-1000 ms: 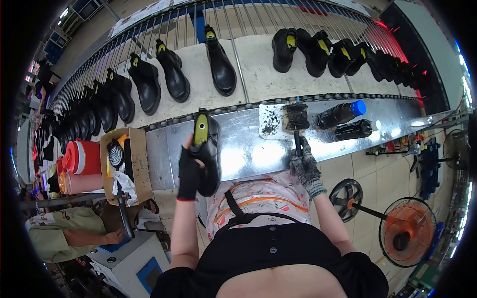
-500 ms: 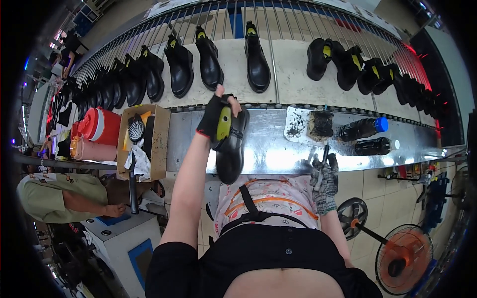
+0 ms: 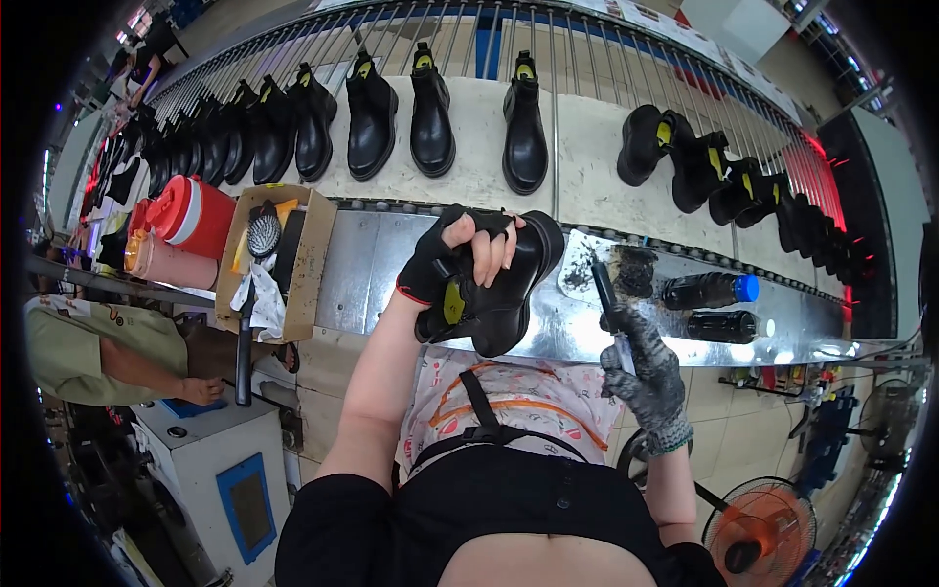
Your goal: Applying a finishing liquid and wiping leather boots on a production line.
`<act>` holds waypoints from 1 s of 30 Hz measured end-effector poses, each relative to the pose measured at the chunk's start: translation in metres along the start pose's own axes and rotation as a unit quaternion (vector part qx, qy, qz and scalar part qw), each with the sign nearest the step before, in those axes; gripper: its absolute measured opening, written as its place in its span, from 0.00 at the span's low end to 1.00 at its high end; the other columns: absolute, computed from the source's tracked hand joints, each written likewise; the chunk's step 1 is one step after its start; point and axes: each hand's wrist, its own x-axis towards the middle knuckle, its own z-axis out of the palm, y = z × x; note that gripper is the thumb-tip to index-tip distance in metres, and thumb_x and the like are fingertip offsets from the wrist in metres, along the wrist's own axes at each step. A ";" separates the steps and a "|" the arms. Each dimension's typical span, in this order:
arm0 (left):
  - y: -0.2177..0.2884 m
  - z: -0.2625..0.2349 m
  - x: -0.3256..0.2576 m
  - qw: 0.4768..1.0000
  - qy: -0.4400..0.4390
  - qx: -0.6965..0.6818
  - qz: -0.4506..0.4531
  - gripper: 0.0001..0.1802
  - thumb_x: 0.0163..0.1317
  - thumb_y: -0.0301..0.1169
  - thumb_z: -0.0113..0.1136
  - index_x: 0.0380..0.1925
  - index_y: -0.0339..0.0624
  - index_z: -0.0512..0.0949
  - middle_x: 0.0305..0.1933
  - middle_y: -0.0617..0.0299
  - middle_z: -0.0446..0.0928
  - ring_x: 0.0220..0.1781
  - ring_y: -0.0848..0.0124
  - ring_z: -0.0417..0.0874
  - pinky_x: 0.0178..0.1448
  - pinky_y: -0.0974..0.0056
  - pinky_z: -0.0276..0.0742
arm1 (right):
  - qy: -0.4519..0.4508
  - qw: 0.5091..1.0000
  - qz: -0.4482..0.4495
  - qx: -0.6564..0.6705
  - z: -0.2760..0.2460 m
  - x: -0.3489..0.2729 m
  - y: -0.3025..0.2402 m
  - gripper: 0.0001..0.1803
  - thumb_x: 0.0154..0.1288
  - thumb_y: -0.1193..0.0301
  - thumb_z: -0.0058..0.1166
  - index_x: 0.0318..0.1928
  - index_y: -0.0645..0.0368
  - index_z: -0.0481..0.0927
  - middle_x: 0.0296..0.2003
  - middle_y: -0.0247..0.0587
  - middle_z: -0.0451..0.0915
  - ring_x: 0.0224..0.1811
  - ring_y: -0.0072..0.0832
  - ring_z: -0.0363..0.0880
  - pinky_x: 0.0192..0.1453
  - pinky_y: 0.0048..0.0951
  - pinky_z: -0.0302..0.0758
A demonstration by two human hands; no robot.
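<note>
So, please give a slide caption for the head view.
Left hand lifts a black ankle boot; gloved right hand holds a dark brush.

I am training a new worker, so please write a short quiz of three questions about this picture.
1. True or false: the left hand holds a black boot off the metal bench.
2. The right hand grips: A) a brush B) a bottle C) a hammer
3. What colour is the cap of the dark bottle on the bench?

Key: 1 true; 2 A; 3 blue.
</note>
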 end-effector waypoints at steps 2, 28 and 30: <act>-0.002 0.002 0.001 1.000 -0.010 0.012 -0.006 0.39 0.70 0.52 0.28 0.02 0.48 0.69 0.10 0.65 0.71 0.30 0.70 0.70 0.65 0.59 0.53 | -0.036 0.806 -0.263 -0.529 0.008 0.012 -0.017 0.29 0.50 0.82 0.53 0.57 0.58 0.71 0.49 0.49 0.75 0.43 0.39 0.78 0.45 0.33 0.77; -0.003 -0.002 0.005 0.999 -0.025 -0.003 -0.036 0.40 0.66 0.58 0.35 0.03 0.41 0.70 0.11 0.59 0.70 0.28 0.66 0.72 0.65 0.61 0.54 | -0.096 0.749 -0.219 -0.618 0.028 0.030 -0.047 0.24 0.52 0.68 0.54 0.53 0.50 0.76 0.46 0.43 0.78 0.48 0.42 0.75 0.54 0.38 0.71; -0.002 -0.003 0.006 0.999 -0.019 -0.007 -0.035 0.40 0.66 0.57 0.35 0.03 0.41 0.70 0.11 0.59 0.70 0.28 0.66 0.71 0.65 0.61 0.54 | -0.098 0.753 -0.206 -0.617 0.027 0.033 -0.048 0.23 0.52 0.64 0.55 0.51 0.50 0.78 0.45 0.42 0.78 0.47 0.41 0.76 0.53 0.37 0.72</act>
